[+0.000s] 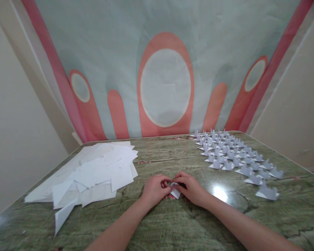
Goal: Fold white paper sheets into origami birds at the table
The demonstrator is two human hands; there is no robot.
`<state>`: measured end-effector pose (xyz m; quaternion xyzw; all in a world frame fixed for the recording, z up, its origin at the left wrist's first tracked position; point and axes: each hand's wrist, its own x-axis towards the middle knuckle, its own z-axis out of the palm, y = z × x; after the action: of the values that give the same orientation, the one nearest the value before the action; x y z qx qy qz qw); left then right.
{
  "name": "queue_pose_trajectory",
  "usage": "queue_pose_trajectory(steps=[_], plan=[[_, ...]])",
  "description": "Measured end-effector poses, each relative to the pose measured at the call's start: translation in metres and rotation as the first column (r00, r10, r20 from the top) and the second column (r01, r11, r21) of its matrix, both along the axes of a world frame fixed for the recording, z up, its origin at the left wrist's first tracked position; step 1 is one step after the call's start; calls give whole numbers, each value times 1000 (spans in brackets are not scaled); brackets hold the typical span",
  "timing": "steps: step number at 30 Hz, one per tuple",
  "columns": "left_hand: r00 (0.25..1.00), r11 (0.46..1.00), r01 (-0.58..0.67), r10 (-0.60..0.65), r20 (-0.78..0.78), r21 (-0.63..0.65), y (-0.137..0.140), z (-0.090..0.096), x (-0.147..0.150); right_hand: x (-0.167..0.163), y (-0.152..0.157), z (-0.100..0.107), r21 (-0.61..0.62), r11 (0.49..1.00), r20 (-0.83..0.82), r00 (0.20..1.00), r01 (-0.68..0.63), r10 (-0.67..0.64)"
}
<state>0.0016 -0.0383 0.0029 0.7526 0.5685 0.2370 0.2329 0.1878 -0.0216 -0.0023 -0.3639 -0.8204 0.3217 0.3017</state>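
Observation:
A small folded piece of white paper (175, 194) is held between my two hands just above the table, near its front middle. My left hand (156, 190) pinches its left side with thumb and fingers. From the right, my right hand (190, 188) grips the same paper, the thumb low and the fingers curled over the top. The fingers hide part of the paper, so its full shape does not show.
White paper sheets (94, 170) lie in a loose, overlapping pile on the left of the wood-patterned table (157, 223). Several folded paper figures (226, 150) stand in rows on the right, the nearest figure (267, 191) close to my right forearm. A patterned backdrop (166, 87) rises behind.

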Motion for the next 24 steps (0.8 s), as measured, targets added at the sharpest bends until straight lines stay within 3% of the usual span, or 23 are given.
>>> queue_pose_trajectory(steps=[11,24], plan=[[1000,1000,-4,4,-19,-4,-1,3,4,1,-2,6,64,998,-4,1000,0,1],[998,1000,-7,8,-58,14,-2,5,6,-8,1,-5,75,993,-5,996,94,-94]])
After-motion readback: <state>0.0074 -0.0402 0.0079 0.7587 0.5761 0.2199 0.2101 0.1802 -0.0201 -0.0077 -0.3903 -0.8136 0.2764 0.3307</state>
